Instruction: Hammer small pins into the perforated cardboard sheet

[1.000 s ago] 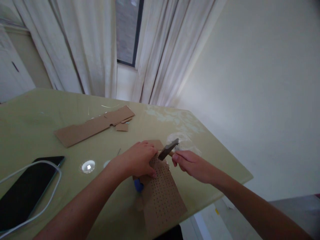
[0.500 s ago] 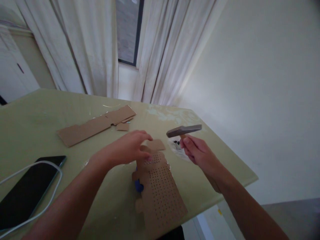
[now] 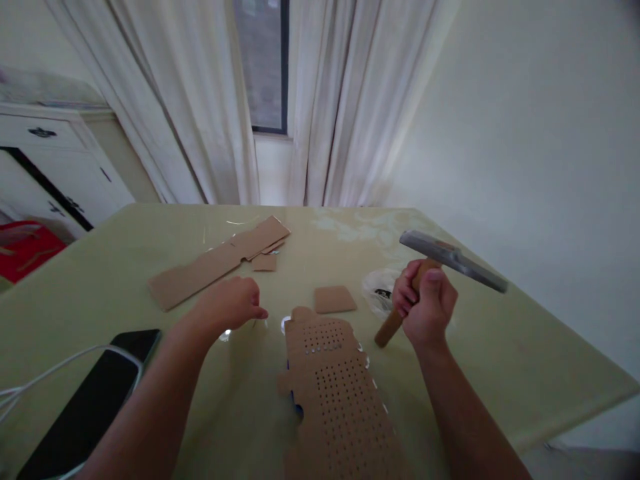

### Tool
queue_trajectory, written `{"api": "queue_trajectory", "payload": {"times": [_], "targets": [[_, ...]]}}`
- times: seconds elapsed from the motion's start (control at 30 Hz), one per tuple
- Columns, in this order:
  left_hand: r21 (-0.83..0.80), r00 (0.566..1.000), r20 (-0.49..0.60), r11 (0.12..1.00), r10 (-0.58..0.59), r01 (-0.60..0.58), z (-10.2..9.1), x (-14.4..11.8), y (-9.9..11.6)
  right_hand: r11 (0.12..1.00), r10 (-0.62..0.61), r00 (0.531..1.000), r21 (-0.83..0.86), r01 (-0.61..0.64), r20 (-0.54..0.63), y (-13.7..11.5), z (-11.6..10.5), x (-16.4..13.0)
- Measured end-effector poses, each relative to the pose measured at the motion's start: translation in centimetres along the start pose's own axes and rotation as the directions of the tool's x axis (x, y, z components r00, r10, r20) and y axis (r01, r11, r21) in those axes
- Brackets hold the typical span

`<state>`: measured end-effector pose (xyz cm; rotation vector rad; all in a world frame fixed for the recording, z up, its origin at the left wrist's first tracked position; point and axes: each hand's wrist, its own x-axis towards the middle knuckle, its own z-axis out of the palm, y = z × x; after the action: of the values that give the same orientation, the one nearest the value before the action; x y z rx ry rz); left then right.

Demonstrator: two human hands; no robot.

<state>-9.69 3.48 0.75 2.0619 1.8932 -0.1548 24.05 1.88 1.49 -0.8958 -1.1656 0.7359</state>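
Observation:
My right hand (image 3: pixel 426 303) grips a hammer (image 3: pixel 453 259) by its wooden handle, the metal head raised above the table's right side. My left hand (image 3: pixel 233 307) is closed in a pinch low over the table, left of the perforated cardboard; whatever its fingertips hold is too small to make out. The perforated cardboard piece (image 3: pixel 340 387) has rows of small holes and a row of small shiny dots near its far end. Something blue (image 3: pixel 298 408) shows under its left edge. Just beyond lies a small cardboard rectangle (image 3: pixel 335 299).
Long cardboard strips (image 3: pixel 220 263) lie at the back left of the table (image 3: pixel 240 413). A dark tablet or phone (image 3: pixel 85 413) with a white cable (image 3: pixel 120 353) is at the left. Behind my right hand sits a clear plastic bag (image 3: pixel 376 288). Curtains (image 3: pixel 330 100) hang beyond the table.
My left hand has moved left, off the perforated cardboard, and closed into a pinch. My right hand has shifted right with the hammer, whose head has turned. The view has shifted too.

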Motion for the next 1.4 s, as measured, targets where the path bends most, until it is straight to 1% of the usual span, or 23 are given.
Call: {"api": "queue_trajectory", "payload": {"times": [0.17,0.23,0.3,0.37,0.43,0.5,0.6,0.7,0.8,0.87,0.9,0.93,1.0,1.07,1.13,1.2,1.27,1.33,1.4], "targets": [[0.039,0.997,0.075,0.999,-0.015,0.012,1.8,1.2,-0.6,0.997,-0.055,0.998,-0.064,0.053,-0.015,-0.4,-0.7,-1.3],[0.045,0.995,0.099,0.999,-0.008,0.004,2.3,1.6,-0.8,0.999,-0.044,0.999,-0.031,0.044,0.013,-0.3,-1.1,-1.4],[0.047,0.993,0.115,0.999,0.006,-0.011,2.6,1.8,-1.0,1.000,-0.011,0.999,0.023,0.010,0.052,0.2,-1.3,-1.3],[0.045,0.991,0.129,0.999,0.023,-0.029,2.6,1.9,-1.1,0.998,0.053,0.995,0.041,-0.057,0.090,1.0,-1.4,-1.1],[0.040,0.988,0.148,0.998,0.045,-0.051,2.5,1.8,-1.1,0.993,0.117,0.986,0.017,-0.120,0.117,2.0,-1.2,-1.1],[0.031,0.984,0.166,0.997,0.067,-0.073,2.3,1.6,-1.0,0.988,0.153,0.976,-0.002,-0.155,0.155,2.7,-1.0,-1.3],[0.017,0.978,0.184,0.995,0.095,-0.100,2.2,1.3,-0.8,0.990,0.136,0.968,0.018,-0.143,0.210,3.2,-0.8,-1.7],[0.005,0.975,0.187,0.993,0.117,-0.120,2.3,1.2,-0.4,0.991,0.097,0.963,0.068,-0.118,0.252,3.2,-0.7,-1.9],[-0.005,0.972,0.192,0.991,0.135,-0.137,2.2,1.0,0.0,0.988,0.084,0.963,0.105,-0.114,0.256,3.1,-0.6,-1.7],[-0.024,0.970,0.180,0.987,0.161,-0.160,1.6,0.6,0.2,0.986,0.074,0.970,0.131,-0.107,0.232,3.2,-0.6,-1.5],[-0.052,0.972,0.146,0.983,0.184,-0.178,1.1,0.3,0.3,0.984,0.067,0.974,0.144,-0.100,0.214,3.2,-0.6,-1.4],[-0.093,0.974,0.088,0.975,0.210,-0.202,0.5,-0.2,0.4,0.983,0.063,0.978,0.156,-0.095,0.197,3.3,-0.6,-1.3],[-0.197,0.963,-0.093,0.943,0.253,-0.267,-1.0,-1.3,0.8,0.981,0.074,0.985,0.165,-0.100,0.157,3.4,-0.6,-1.2],[-0.272,0.922,-0.273,0.897,0.276,-0.349,-2.3,-2.6,1.5,0.979,0.096,0.988,0.170,-0.116,0.121,3.4,-0.7,-1.1],[-0.315,0.868,-0.401,0.846,0.292,-0.430,-3.1,-3.7,2.5,0.976,0.112,0.990,0.178,-0.126,0.089,3.5,-0.7,-1.0],[-0.357,0.818,-0.489,0.786,0.304,-0.505,-3.2,-4.3,3.6,0.974,0.117,0.991,0.186,-0.128,0.070,3.5,-0.8,-0.9],[-0.415,0.778,-0.549,0.709,0.305,-0.571,-2.5,-4.5,4.8,0.972,0.121,0.990,0.194,-0.132,0.066,3.6,-0.8,-0.8],[-0.470,0.755,-0.585,0.634,0.297,-0.614,-1.6,-4.5,6.0,0.971,0.126,0.990,0.197,-0.137,0.070,3.6,-0.9,-0.8],[-0.503,0.745,-0.600,0.586,0.292,-0.636,-0.7,-4.3,7.1,0.970,0.132,0.989,0.195,-0.144,0.070,3.6,-0.9,-0.8]]}}
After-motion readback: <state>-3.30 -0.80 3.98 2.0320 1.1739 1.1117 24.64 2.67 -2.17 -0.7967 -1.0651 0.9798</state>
